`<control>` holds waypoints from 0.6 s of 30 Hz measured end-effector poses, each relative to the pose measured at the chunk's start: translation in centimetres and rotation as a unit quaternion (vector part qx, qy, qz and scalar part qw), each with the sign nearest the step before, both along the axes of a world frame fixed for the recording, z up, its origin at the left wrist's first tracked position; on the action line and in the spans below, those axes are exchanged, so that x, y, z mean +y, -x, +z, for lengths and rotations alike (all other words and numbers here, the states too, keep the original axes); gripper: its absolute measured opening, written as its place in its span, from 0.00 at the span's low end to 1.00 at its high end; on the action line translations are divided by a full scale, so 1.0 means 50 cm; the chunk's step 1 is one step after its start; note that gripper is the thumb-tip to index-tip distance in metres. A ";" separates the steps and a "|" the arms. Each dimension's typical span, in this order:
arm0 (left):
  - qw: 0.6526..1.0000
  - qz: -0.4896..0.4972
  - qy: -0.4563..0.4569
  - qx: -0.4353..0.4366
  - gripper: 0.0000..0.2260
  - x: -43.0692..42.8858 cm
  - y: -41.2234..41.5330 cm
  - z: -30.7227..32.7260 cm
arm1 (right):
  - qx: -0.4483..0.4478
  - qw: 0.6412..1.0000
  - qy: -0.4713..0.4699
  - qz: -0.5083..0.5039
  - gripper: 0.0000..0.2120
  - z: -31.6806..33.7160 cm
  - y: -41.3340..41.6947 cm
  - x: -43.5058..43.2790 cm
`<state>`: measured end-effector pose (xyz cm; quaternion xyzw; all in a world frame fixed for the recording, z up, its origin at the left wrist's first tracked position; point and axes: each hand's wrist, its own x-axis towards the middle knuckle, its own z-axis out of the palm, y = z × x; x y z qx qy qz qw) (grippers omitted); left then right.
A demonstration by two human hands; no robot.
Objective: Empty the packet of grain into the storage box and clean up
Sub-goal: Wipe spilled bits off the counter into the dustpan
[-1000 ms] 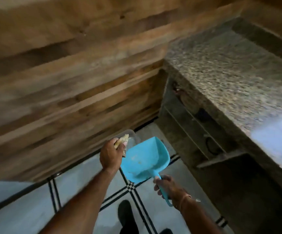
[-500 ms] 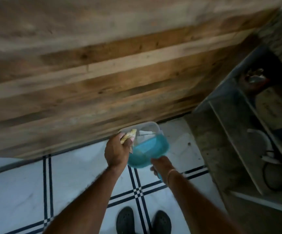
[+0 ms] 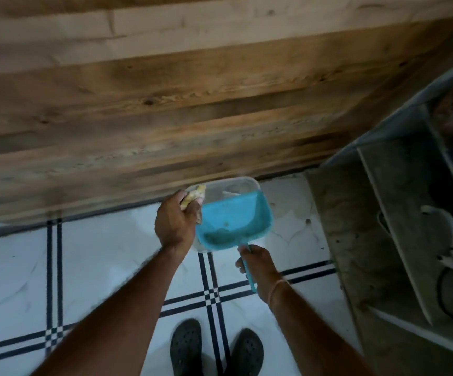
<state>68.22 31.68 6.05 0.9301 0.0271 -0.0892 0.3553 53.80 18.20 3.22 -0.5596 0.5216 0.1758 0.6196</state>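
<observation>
Both hands are closed: the left hand [image 3: 175,221] around a crumpled yellowish packet [image 3: 194,195], the right hand [image 3: 258,267] around the handle of a turquoise plastic dustpan [image 3: 233,221]. Since a second ago the dustpan has come over the clear plastic storage box [image 3: 236,185] on the tiled floor [image 3: 97,267], tipping the sweepings in. Cleanup looks nearly finished.
</observation>
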 end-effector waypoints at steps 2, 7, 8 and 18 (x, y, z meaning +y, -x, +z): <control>1.000 0.007 0.014 -0.012 0.14 0.002 -0.009 -0.003 | -0.020 1.000 -0.007 0.009 0.08 0.006 -0.007 0.006; 0.999 0.017 0.024 -0.034 0.17 0.007 -0.023 -0.036 | -0.089 0.995 -0.020 -0.041 0.06 -0.066 -0.070 0.022; 0.999 0.015 0.022 -0.039 0.18 0.011 -0.023 -0.047 | -0.092 0.995 -0.016 -0.046 0.06 -0.091 -0.083 0.026; 0.999 0.021 0.036 -0.020 0.14 0.066 0.016 -0.149 | 0.013 0.970 0.236 0.055 0.12 -0.250 -0.111 0.046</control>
